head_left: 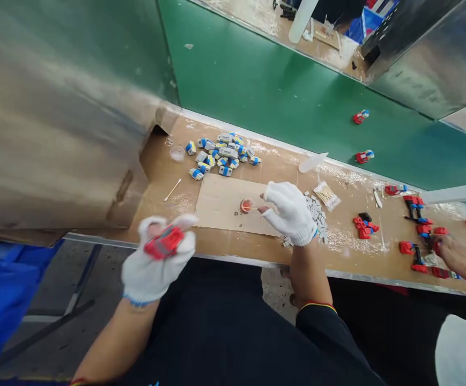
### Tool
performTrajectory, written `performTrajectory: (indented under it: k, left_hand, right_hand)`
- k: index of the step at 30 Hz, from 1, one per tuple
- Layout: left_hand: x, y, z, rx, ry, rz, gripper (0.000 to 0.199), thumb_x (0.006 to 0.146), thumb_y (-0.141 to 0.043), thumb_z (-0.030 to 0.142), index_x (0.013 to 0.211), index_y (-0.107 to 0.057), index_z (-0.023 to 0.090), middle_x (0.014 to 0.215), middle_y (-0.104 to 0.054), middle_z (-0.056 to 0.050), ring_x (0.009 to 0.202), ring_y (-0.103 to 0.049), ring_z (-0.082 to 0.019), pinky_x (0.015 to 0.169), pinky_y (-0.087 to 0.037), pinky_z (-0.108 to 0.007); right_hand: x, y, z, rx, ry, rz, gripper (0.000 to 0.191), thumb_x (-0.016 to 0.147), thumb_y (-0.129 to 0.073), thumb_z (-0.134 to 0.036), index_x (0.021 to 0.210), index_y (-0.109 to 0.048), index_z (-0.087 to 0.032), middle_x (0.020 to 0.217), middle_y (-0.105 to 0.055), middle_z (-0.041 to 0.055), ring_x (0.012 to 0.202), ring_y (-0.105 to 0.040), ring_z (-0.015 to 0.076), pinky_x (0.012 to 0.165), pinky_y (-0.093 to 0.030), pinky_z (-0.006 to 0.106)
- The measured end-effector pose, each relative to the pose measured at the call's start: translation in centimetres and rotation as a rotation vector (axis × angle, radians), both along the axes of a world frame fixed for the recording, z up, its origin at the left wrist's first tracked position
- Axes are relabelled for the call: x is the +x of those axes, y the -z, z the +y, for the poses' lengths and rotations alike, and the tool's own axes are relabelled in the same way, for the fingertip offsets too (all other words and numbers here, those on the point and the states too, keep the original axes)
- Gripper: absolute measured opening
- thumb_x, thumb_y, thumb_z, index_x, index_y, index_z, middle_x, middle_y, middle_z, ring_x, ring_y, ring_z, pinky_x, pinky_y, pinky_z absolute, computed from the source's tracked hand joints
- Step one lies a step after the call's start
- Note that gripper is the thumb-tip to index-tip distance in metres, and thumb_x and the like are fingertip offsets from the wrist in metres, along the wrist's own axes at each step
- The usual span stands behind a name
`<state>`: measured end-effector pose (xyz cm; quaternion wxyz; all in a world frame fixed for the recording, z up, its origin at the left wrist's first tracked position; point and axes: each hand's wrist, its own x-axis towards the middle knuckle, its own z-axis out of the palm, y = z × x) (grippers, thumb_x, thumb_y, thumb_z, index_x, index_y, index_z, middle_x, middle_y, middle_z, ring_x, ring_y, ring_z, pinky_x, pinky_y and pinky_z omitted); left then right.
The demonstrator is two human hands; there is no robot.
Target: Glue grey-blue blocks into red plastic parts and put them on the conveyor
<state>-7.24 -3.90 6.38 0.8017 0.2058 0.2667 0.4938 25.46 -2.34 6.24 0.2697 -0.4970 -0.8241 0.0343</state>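
Observation:
My left hand (pixel 156 257), in a white glove with bare fingertips, is closed around a red and grey plastic toy part (pixel 164 243) in front of the table edge. My right hand (pixel 289 212), gloved the same way, pinches a thin cotton swab (pixel 252 208). The swab's far end reaches into a small round dish (pixel 248 205) of red paste or paint. Under the dish lies a sheet of brown cardboard (pixel 220 206). Small grey pieces (pixel 317 217) are heaped beside my right wrist.
Blue, grey and yellow toy parts (pixel 227 153) are piled behind the cardboard. A loose cotton swab (pixel 172 190) lies left, a bag of swabs (pixel 327 195) right. Metal housing (pixel 75 134) borders the left. A co-worker's hand (pixel 453 257) touches red parts (pixel 418 262) at right.

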Motion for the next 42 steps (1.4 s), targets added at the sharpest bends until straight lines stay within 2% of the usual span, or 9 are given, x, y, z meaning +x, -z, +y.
performTrajectory:
  k: [2, 4, 8, 12, 18, 23, 26, 36, 42]
  left_hand:
    - [1.4, 0.3, 0.6, -0.121, 0.082, -0.130, 0.044, 0.073, -0.107, 0.050, 0.090, -0.073, 0.027, 0.113, -0.086, -0.006, 0.065, -0.056, -0.012, 0.052, -0.041, -0.020]
    - [3.4, 0.5, 2.8, -0.165, 0.162, -0.145, 0.060, 0.064, -0.111, 0.054, 0.092, -0.068, 0.022, 0.110, -0.083, -0.010, 0.067, -0.058, -0.011, 0.053, -0.044, -0.020]
    - [6.6, 1.4, 7.9, 0.067, 0.173, 0.136, 0.054, 0.068, -0.108, 0.027, 0.097, -0.063, 0.024, 0.093, -0.076, -0.002, 0.066, -0.067, -0.013, 0.050, -0.044, -0.019]
    - [6.7, 3.2, 10.5, 0.261, 0.140, 0.185, 0.068, 0.060, -0.106, 0.025, 0.108, -0.058, 0.030, 0.095, -0.076, 0.002, 0.066, -0.070, -0.017, 0.045, -0.048, -0.023]
    - [4.5, 5.8, 10.9, 0.462, 0.166, 0.361, 0.058, 0.078, -0.104, 0.048, 0.108, -0.057, 0.032, 0.098, -0.076, 0.003, 0.069, -0.074, -0.017, 0.058, -0.063, -0.029]
    - [4.3, 6.6, 10.9, 0.471, 0.104, 0.454, 0.060, 0.086, -0.098, 0.061, 0.125, -0.065, 0.029, 0.125, -0.085, -0.009, 0.106, -0.087, -0.028, 0.074, -0.073, -0.033]
    - [4.7, 6.9, 10.7, 0.453, 0.116, 0.478, 0.061, 0.089, -0.093, 0.066, 0.126, -0.065, 0.027, 0.123, -0.087, -0.010, 0.105, -0.089, -0.029, 0.077, -0.075, -0.034]
    - [5.1, 5.9, 10.2, 0.505, 0.079, 0.607, 0.046, 0.091, -0.094, 0.056, 0.116, -0.071, 0.027, 0.114, -0.087, -0.006, 0.094, -0.088, -0.026, 0.084, -0.078, -0.039]
    - [4.9, 6.4, 10.0, 0.501, 0.033, 0.624, 0.045, 0.088, -0.097, 0.045, 0.120, -0.070, 0.028, 0.113, -0.088, -0.006, 0.094, -0.089, -0.028, 0.075, -0.076, -0.039]
  right_hand:
    - [0.5, -0.8, 1.6, -0.100, -0.056, -0.007, 0.019, 0.108, -0.066, -0.045, 0.107, -0.071, -0.028, 0.103, -0.080, 0.0078, 0.094, -0.070, 0.0278, 0.084, -0.053, 0.042]
    - [1.5, -0.7, 1.9, -0.173, -0.073, 0.029, 0.019, 0.106, -0.070, -0.045, 0.112, -0.071, -0.027, 0.108, -0.082, 0.0082, 0.096, -0.072, 0.0280, 0.086, -0.055, 0.042]
    - [2.8, 0.9, 0.8, -0.284, -0.103, 0.072, 0.019, 0.102, -0.076, -0.039, 0.115, -0.071, -0.026, 0.114, -0.084, 0.0096, 0.100, -0.075, 0.0288, 0.090, -0.058, 0.043]
    - [2.1, 2.2, 0.6, -0.274, -0.164, 0.064, 0.007, 0.102, -0.067, -0.022, 0.108, -0.071, -0.024, 0.103, -0.082, 0.0077, 0.090, -0.071, 0.0252, 0.082, -0.054, 0.039]
    - [0.1, 2.5, 1.6, -0.198, -0.240, 0.096, 0.026, 0.104, -0.054, -0.010, 0.089, -0.067, -0.026, 0.078, -0.067, -0.0005, 0.071, -0.053, 0.0190, 0.072, -0.041, 0.035]
    - [-1.6, 2.5, 1.7, -0.134, -0.192, 0.117, 0.024, 0.104, -0.057, -0.012, 0.086, -0.064, -0.026, 0.075, -0.061, -0.0013, 0.070, -0.047, 0.0190, 0.072, -0.036, 0.035]
    - [-2.2, 2.8, 1.7, -0.164, -0.199, 0.129, 0.023, 0.104, -0.055, -0.014, 0.086, -0.062, -0.027, 0.075, -0.061, -0.0011, 0.070, -0.048, 0.0190, 0.073, -0.038, 0.034]
    - [-1.1, 2.6, 1.1, -0.378, 0.007, 0.372, 0.018, 0.097, -0.067, -0.022, 0.081, -0.062, -0.025, 0.081, -0.071, -0.0003, 0.075, -0.062, 0.0165, 0.074, -0.049, 0.032]
    - [-1.2, 2.4, 1.4, -0.394, 0.017, 0.486, 0.014, 0.093, -0.066, -0.019, 0.080, -0.065, -0.024, 0.079, -0.071, -0.0019, 0.071, -0.061, 0.0139, 0.071, -0.051, 0.030]
